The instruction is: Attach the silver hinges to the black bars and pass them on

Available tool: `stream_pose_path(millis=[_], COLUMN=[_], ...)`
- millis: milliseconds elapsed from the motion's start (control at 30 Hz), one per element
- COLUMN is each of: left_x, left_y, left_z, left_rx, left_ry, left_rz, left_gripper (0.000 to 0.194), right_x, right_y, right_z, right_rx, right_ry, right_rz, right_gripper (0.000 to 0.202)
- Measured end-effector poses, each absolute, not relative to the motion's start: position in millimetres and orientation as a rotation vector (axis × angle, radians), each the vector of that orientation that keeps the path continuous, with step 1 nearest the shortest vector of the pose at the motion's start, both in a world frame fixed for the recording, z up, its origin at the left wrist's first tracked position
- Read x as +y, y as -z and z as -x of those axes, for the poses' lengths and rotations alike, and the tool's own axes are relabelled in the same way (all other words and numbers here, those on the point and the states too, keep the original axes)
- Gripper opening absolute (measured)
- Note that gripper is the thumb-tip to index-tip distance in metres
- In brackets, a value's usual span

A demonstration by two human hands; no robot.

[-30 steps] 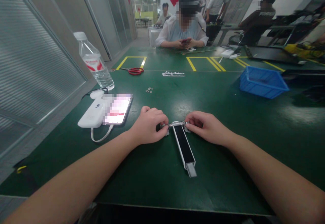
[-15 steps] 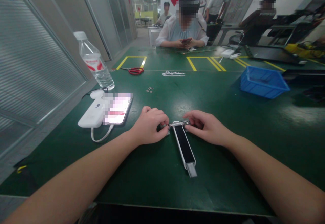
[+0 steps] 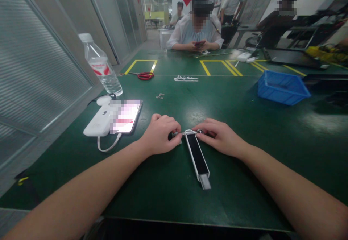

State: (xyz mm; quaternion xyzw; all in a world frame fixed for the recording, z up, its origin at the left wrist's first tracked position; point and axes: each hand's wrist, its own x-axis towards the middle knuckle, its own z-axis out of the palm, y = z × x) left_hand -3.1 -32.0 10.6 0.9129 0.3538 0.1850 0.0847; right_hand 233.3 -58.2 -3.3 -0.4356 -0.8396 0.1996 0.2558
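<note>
A flat, long black piece with a white frame [image 3: 198,154] lies on the green table, slanting towards me, a grey tab [image 3: 205,182] sticking out of its near end. Small metal fittings [image 3: 199,131] cross its far end. My left hand [image 3: 162,134] is closed at the left side of these fittings, thumb and forefinger pinching a small metal part that is mostly hidden. From the right, my right hand [image 3: 217,135] closes thumb and fingers round the fittings' other end. Past my hands lie several small metal rings [image 3: 160,96].
On the left are a water bottle [image 3: 101,66], a white power bank [image 3: 99,122] cabled to a phone [image 3: 127,116]. Red-handled scissors [image 3: 145,75] and small white pieces [image 3: 186,78] lie farther back. A blue bin [image 3: 282,87] stands right; a person [image 3: 197,33] sits opposite.
My right hand's fingers have come down and a little left, closing more over the metal fittings. My left hand and the black-and-white piece have hardly moved.
</note>
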Motion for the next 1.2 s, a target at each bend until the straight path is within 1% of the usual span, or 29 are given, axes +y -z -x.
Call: stream_pose_path(millis=[500,1000,1200], left_x=[-33.2,-33.5,-33.5], left_y=[-9.2,-8.4,-9.6], left_z=[2.2,0.7,1.5], left_rx=[1.054,0.996,0.984], left_ry=[-0.577,-0.563,-0.570], left_rz=[-2.746,-2.744,-2.739], left_gripper=[0.017,0.013,0.014], right_x=[-59.8,-60.0,-59.5], right_y=[2.1,2.4,1.8], right_z=[-230.1,-227.2,-229.2], right_rx=[-2.259,-2.200,-2.207], right_ry=[-0.544,-0.526,-0.522], right_rz=[1.186,1.177,1.187], right_gripper=[0.020,0.014,0.014])
